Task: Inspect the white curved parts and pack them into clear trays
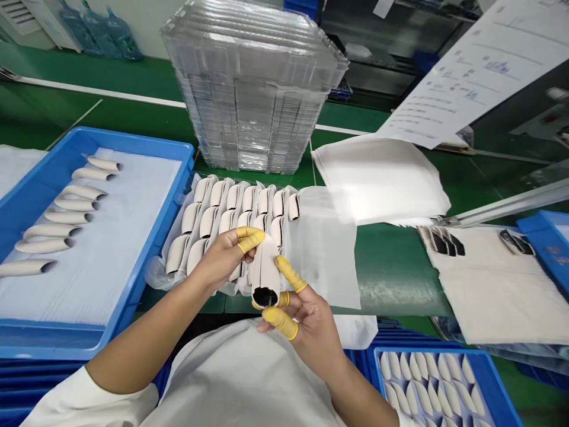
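Between my two hands is a cream ribbed shell-like piece (pixel 268 268) with a dark hollow end turned toward me. My left hand (pixel 229 252), with yellow finger cots, pinches its far end. Yellow cots also cover fingertips of my right hand (pixel 304 314), which grips the piece near the hollow end. Just beyond my hands lies a clear tray lined with thin white sheets, holding rows of similar cream pieces (pixel 208 220). A translucent sheet (pixel 322 249) spreads out from the tray's right side.
A blue tray (pixel 189 155) with several cream pieces is at left. Behind stands a tall stack of clear plastic trays (pixel 258 101). White sheets (pixel 386 178) lie at right, below a hanging paper (pixel 480 71). Another blue tray (pixel 500 385) of pieces sits lower right.
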Demonstrator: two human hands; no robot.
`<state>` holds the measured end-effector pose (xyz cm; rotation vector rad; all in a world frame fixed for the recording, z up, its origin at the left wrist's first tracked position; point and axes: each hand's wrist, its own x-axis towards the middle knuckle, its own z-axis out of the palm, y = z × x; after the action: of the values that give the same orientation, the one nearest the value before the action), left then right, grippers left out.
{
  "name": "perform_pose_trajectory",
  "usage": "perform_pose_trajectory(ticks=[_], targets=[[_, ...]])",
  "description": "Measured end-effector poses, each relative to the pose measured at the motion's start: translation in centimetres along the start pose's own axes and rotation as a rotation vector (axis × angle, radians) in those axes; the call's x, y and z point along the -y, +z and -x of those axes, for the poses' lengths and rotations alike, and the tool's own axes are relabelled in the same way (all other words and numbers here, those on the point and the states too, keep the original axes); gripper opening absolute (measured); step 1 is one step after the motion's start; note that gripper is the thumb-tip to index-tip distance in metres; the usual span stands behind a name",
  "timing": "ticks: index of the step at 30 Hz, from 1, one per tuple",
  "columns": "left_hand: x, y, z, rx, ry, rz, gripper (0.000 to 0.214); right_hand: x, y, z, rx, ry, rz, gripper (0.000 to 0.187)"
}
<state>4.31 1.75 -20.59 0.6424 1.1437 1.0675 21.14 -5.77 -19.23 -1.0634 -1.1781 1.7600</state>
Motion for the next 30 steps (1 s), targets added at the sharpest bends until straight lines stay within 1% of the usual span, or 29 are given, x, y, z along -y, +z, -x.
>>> perform_pose_trajectory(ticks=[2,5,9,11,13,16,19,22,23,26,27,28,30], targets=[[-0.2,0.2,0.5,-0.015,0.05,0.079,0.039,-0.2,0.1,0.1,0.024,-0.018,-0.059,0.074],[-0.5,0.5,1.4,-0.027,0.184,0.191,0.035,-0.6,0.5,0.1,0.099,0.013,-0.256,0.058],[-0.2,0.8,2.5,-0.019,0.411,0.278,0.025,-1.0,1.5,0.1,0.22,0.141,-0.585,0.049],[0.0,1.0,2.8,-0.011,0.468,0.306,0.023,-1.1,1.9,0.2,0.268,0.207,-0.736,0.042],[0.2,1.2,2.9,0.002,0.482,0.337,0.021,-1.2,2.0,0.4,0.313,0.26,-0.827,0.043],[0.3,1.6,3.0,0.013,0.47,0.368,0.02,-1.3,1.8,0.7,0.353,0.305,-0.859,0.047],[0.3,1.9,3.4,0.043,0.469,0.335,0.018,-1.5,1.7,1.1,0.329,0.298,-0.858,0.047],[0.2,1.8,4.3,0.087,0.456,0.226,0.018,-1.7,1.5,1.3,0.297,0.301,-0.848,0.048],[0.2,1.8,4.7,0.121,0.462,0.178,0.023,-1.8,1.4,1.3,0.299,0.301,-0.838,0.049],[0.1,1.5,5.6,0.221,0.509,0.054,0.06,-1.7,1.2,1.2,0.274,0.315,-0.823,0.049],[0.0,1.5,5.8,0.231,0.512,0.03,0.062,-1.7,1.2,1.2,0.251,0.32,-0.829,0.048],[-0.1,1.4,5.8,0.218,0.5,0.014,0.054,-1.6,1.2,1.2,0.226,0.322,-0.839,0.046],[-0.2,1.4,5.6,0.152,0.449,0.003,0.028,-1.4,1.2,1.1,0.22,0.31,-0.852,0.043]])
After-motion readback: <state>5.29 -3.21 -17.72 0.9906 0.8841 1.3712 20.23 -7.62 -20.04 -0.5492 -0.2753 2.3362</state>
